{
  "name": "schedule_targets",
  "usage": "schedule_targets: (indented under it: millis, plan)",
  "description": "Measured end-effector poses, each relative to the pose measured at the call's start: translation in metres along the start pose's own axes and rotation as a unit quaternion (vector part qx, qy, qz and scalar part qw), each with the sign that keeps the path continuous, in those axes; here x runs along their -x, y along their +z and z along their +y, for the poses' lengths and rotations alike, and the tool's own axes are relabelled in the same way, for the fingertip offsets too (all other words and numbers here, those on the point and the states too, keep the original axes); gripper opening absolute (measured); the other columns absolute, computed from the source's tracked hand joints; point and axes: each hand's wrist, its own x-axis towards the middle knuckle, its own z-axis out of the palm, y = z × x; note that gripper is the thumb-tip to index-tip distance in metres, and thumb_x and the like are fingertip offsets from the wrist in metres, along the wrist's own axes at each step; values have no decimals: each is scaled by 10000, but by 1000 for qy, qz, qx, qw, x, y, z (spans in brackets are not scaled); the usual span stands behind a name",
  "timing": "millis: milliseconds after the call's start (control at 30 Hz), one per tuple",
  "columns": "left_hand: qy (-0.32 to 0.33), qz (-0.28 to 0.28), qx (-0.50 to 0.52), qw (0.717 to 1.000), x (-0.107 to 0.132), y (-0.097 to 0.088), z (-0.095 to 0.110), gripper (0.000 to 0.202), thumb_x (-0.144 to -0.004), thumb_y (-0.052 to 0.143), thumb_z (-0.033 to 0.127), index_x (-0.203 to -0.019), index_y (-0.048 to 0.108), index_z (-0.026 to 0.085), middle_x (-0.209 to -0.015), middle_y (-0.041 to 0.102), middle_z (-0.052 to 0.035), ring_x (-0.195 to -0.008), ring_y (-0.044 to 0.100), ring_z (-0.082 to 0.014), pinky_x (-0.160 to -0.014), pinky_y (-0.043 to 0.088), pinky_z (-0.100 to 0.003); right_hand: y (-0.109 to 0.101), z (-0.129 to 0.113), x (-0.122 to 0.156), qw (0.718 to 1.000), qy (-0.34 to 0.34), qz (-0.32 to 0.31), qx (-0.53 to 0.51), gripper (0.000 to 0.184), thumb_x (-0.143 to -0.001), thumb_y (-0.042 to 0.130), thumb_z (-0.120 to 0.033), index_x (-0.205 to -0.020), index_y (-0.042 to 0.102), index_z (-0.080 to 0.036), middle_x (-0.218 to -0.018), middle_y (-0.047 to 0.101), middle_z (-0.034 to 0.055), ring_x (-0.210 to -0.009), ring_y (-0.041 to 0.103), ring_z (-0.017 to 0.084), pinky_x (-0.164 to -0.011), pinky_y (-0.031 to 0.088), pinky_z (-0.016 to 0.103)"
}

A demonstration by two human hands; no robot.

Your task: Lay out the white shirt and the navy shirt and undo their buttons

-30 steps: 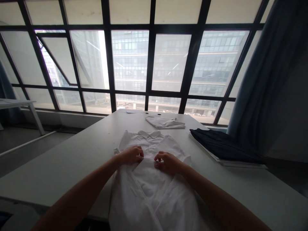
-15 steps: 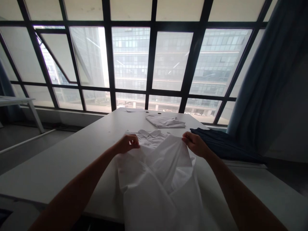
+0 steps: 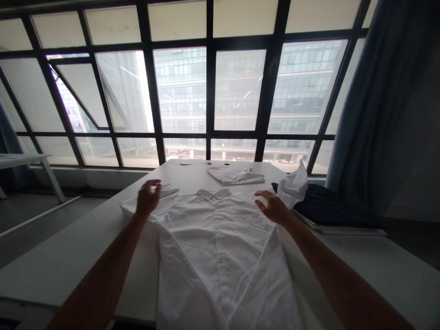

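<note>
A white button-up shirt (image 3: 213, 229) lies front up along the table, its collar at the far end and its lower part towards me. Over the left sleeve, beside the shoulder, is my left hand (image 3: 149, 198), fingers loosely bent with nothing visible in them. My right hand (image 3: 273, 206) hovers by the other shoulder, thumb and fingers apart, holding nothing. Just beyond it the right sleeve (image 3: 293, 185) stands up in the air, its end over a dark blue folded garment (image 3: 330, 206). The shirt's bottom edge runs out of view.
The white table (image 3: 103, 247) reaches to the windows. Another folded white garment (image 3: 235, 175) lies beyond the collar. Under the dark garment is a flat white stack (image 3: 343, 230). A second table (image 3: 27, 159) stands at far left, and a blue curtain (image 3: 357, 114) hangs at right.
Both hands have let go of the white cloth. The folded-over upper layers have opened outwards, baring the shirt front and spreading the sleeves. My left hand has moved left; my right hand stays near its place.
</note>
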Motion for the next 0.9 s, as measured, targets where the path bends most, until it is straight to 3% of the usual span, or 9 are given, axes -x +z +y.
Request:
schedule_targets:
  millis: [100, 200, 300, 433, 467, 533, 633, 733, 900]
  plan:
    - [66, -202, -71, 974, 31, 48, 12, 318, -885, 601, 385, -1098, 668, 159, -1282, 615, -138, -1244, 523, -293, -1089, 356, -474, 32, -18, 16, 979, -51, -191, 52, 377, -830, 610, -313, -1182, 639, -181, -1297, 611, 137, -1232, 539, 273, -1066, 395, 432]
    - [94, -391, -119, 908, 53, 74, 23, 414, -847, 619, 446, -1173, 651, 192, -1435, 504, -140, -1378, 383, -318, -1118, 301, -475, 39, -24, 23, 955, -38, -280, 96, 410, -852, 596, -332, -1229, 632, -172, -1340, 581, 159, -1243, 535, 278, -1046, 403, 413]
    - [93, -458, -79, 881, 53, 69, 35, 367, -824, 637, 439, -1102, 695, 206, -1279, 640, -123, -1231, 548, -292, -1022, 411, -389, 24, -32, 17, 941, -37, -314, 120, 378, -829, 623, -396, -1129, 691, -174, -1179, 678, 144, -1049, 644, 272, -908, 478, 362]
    - [13, -575, 20, 818, 47, 53, 53, 427, -909, 479, 527, -895, 735, 186, -792, 749, -62, -713, 684, -196, -680, 493, -269, 5, -47, 12, 922, 22, -374, 103, 409, -844, 568, -553, -856, 741, -182, -695, 721, 68, -617, 655, 201, -605, 474, 277]
    - [2, -575, 14, 818, 48, 52, 57, 447, -920, 457, 523, -850, 732, 179, -726, 734, -57, -640, 666, -184, -630, 476, -259, 4, -49, 13, 922, 26, -373, 104, 408, -849, 561, -549, -835, 739, -182, -660, 711, 62, -586, 643, 193, -582, 460, 270]
    - [24, -504, -50, 862, 52, 56, 61, 399, -918, 485, 473, -824, 730, 172, -734, 729, -74, -645, 660, -194, -630, 460, -266, 9, -51, 17, 935, 0, -333, 124, 336, -842, 592, -484, -888, 739, -185, -771, 733, 76, -661, 661, 202, -618, 464, 273]
    - [69, -364, -197, 908, 57, 65, 60, 278, -891, 563, 390, -982, 730, 186, -996, 728, -129, -893, 675, -264, -754, 470, -315, 18, -52, 22, 948, -58, -272, 153, 296, -807, 645, -385, -1033, 725, -210, -1047, 715, 106, -868, 669, 237, -733, 478, 294]
    - [43, -361, -307, 880, 55, 67, 56, 321, -887, 580, 390, -1090, 704, 174, -1166, 672, -180, -1020, 653, -323, -805, 482, -377, 20, -61, 21, 936, -66, -302, 169, 269, -783, 671, -366, -991, 738, -209, -1024, 719, 112, -877, 662, 249, -730, 469, 301]
    - [-44, -350, -405, 844, 39, 70, 59, 488, -977, 396, 415, -982, 720, 50, -1014, 692, -274, -966, 669, -384, -759, 490, -452, 7, -88, 24, 904, -34, -392, 166, 299, -753, 685, -490, -826, 756, -209, -800, 737, 73, -665, 636, 196, -541, 385, 251]
